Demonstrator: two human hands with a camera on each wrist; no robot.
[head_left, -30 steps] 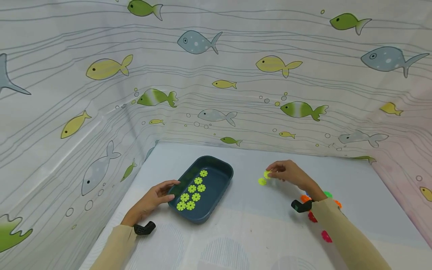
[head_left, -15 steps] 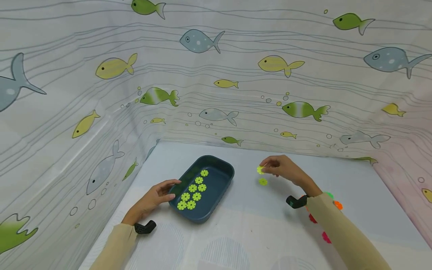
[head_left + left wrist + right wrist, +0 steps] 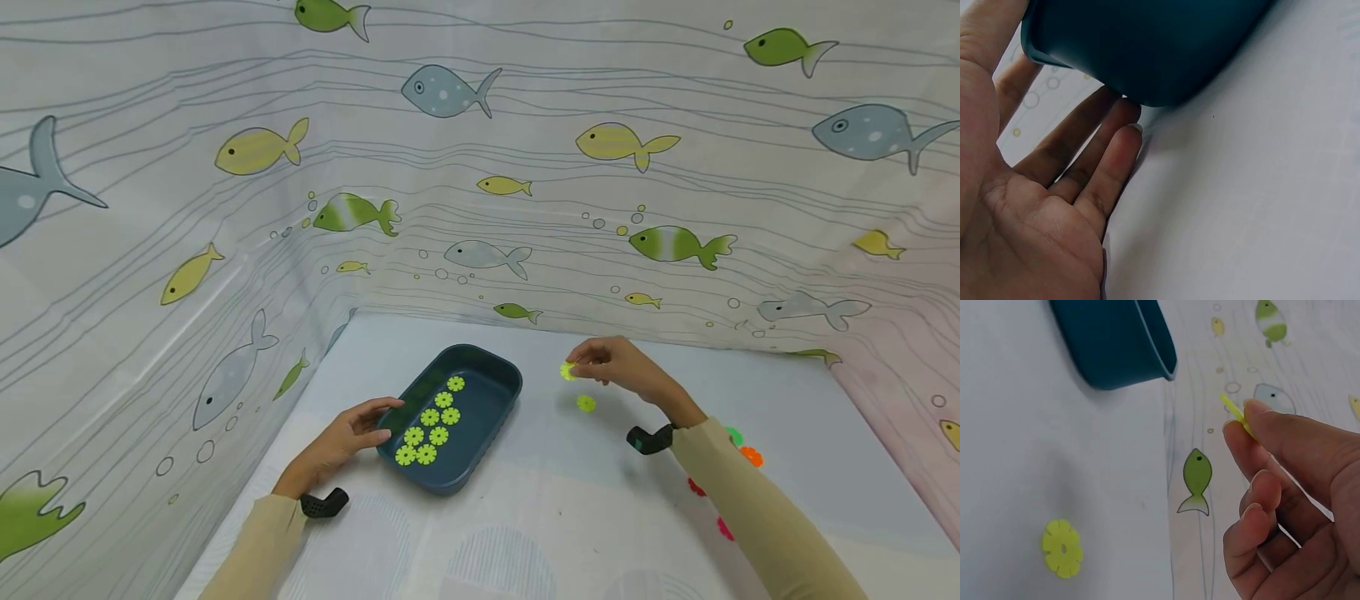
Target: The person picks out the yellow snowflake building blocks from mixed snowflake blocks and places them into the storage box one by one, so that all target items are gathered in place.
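Observation:
My left hand [image 3: 341,442] holds the near-left edge of a dark blue plastic bin [image 3: 487,433], thumb and index finger over the rim. In the left wrist view, other fingertips [image 3: 1129,128] meet its outer wall, low down. Several yellow-green interlocking discs, notched like flowers, lie along the bin's left side, among them one disc [image 3: 456,383] at the far end. To the bin's right, my right hand [image 3: 622,367] pinches a yellow interlocking disc [image 3: 1235,411] between thumb and index finger, above the table. Another yellow-green disc [image 3: 1062,549] lies on the table below that hand.
Orange [image 3: 752,457], green [image 3: 733,435], and red discs [image 3: 697,487] lie by my right forearm, partly covered by the sleeve [image 3: 750,508]. A pink disc [image 3: 725,528] is nearer me. Fish-printed sheeting [image 3: 570,233] walls the white table [image 3: 540,517] at back and sides.
My right hand has lifted its yellow disc up and left, away from the one on the table and towards the bin. My left hand stays at the bin's edge.

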